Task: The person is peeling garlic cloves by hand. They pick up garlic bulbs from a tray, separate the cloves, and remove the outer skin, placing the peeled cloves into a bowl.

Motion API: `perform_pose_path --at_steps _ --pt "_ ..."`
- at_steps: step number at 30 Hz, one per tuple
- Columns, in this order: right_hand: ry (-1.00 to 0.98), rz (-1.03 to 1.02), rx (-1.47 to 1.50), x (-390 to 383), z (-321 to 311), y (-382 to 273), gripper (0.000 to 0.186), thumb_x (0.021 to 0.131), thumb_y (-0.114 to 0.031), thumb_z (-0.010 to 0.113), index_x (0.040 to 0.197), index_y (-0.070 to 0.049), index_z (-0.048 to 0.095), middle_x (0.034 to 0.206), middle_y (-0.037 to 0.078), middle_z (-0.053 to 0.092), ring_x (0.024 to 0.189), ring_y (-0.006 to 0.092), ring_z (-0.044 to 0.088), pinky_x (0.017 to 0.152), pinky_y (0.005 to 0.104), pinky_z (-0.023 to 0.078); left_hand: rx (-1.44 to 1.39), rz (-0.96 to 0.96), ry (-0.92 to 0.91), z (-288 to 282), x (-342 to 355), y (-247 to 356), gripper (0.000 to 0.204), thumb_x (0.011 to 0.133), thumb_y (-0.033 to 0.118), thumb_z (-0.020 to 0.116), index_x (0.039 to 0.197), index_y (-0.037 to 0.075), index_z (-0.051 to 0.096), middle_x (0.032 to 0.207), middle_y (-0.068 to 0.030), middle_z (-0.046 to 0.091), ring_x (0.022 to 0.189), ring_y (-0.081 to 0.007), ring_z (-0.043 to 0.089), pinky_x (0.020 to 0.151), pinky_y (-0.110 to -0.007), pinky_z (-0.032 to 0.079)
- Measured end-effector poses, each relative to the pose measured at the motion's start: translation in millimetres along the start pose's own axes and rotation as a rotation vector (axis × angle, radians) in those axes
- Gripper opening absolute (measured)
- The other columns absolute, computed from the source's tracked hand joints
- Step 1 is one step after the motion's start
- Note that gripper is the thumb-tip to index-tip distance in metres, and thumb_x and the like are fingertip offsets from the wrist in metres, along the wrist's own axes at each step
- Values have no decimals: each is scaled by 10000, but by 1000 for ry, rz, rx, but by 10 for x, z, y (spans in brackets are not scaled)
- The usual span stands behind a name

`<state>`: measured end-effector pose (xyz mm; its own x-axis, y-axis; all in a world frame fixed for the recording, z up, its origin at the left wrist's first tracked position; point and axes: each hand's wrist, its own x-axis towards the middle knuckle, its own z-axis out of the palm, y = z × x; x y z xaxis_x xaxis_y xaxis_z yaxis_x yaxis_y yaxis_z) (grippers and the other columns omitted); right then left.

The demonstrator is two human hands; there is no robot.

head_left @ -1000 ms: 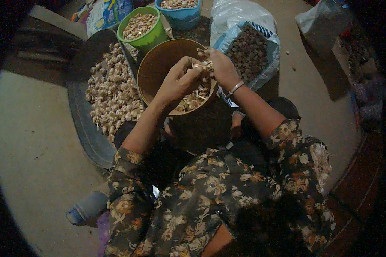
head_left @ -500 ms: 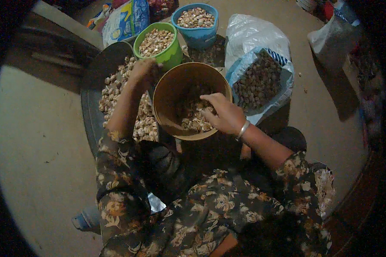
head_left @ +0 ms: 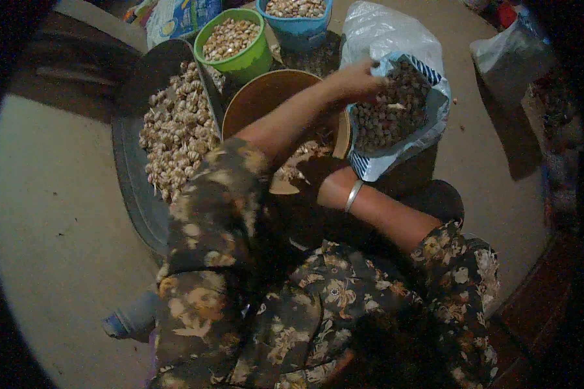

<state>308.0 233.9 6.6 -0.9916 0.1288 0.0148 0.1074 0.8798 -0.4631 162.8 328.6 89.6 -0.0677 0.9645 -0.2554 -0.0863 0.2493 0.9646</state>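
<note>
My left hand [head_left: 360, 81] is stretched across to the right, over an open plastic sack [head_left: 435, 117] full of small dark bulbs or cloves [head_left: 386, 126]. Its fingers are blurred; a small pale piece [head_left: 396, 106] shows just below them. My right hand [head_left: 324, 178] is low at the near right side of a tan tub [head_left: 253, 97] with papery scraps [head_left: 295, 162] inside; its fingers are in shadow. A dark oval tray [head_left: 133, 188] at the left holds a heap of pale garlic bulbs [head_left: 175, 129].
A green bucket [head_left: 243, 65] and a blue bucket [head_left: 298, 35], both full of cloves, stand behind the tub. A printed sack [head_left: 175, 26] lies at the back left, a grey bag [head_left: 506, 65] stands at the right, and a blue cylindrical object [head_left: 126, 318] is at the lower left.
A second ago both hands met above the tub. My left hand then went left near the green bucket and has since swung right over the sack; my right hand has dropped lower.
</note>
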Motion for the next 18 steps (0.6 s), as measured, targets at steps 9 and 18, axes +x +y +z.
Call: perform_pose_path --at_steps 9,18 --pt "19 -127 167 88 -243 -135 362 845 -229 586 1161 -59 539 1034 190 607 942 348 591 806 423 488 361 121 546 -1768 -2255 -855 316 881 221 573 1120 17 611 1015 -109 655 907 -179 622 819 -317 498" --pt "106 -79 -103 220 -163 93 340 841 -186 593 1167 -98 554 990 132 606 889 325 587 752 406 482 91 -415 1001 -2648 -3904 -3201 293 852 285 585 894 -2 629 661 -118 614 589 -213 590 527 -386 456"
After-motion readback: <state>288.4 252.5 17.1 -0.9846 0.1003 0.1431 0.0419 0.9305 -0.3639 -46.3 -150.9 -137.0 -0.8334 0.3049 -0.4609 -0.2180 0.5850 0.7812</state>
